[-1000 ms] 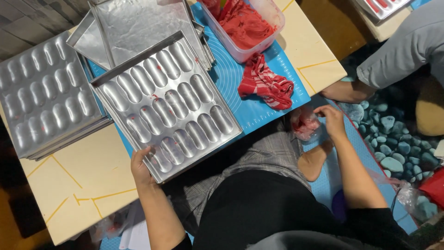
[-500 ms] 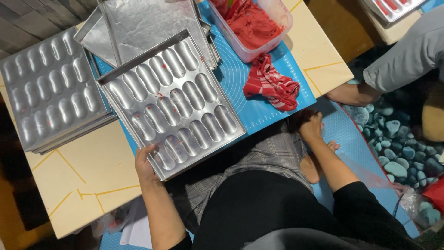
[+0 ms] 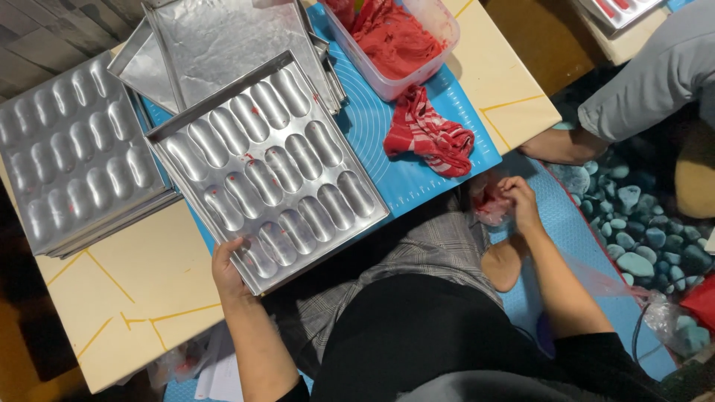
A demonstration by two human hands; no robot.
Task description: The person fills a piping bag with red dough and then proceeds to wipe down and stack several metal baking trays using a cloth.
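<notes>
Over the cream table [image 3: 141,298], left hand [image 3: 227,269] grips the mould tray's [image 3: 268,167] near corner; right hand [image 3: 518,199] seemingly pinches a red-stained bag [image 3: 488,202].

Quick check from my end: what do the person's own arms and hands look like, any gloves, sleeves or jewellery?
Both arms are bare from the hand up past the elbow. The left hand and the right hand wear no gloves, and no rings, watch or bracelet show. No sleeve covers either forearm; only the black top shows at the torso, and its sleeve ends cannot be made out.
</notes>
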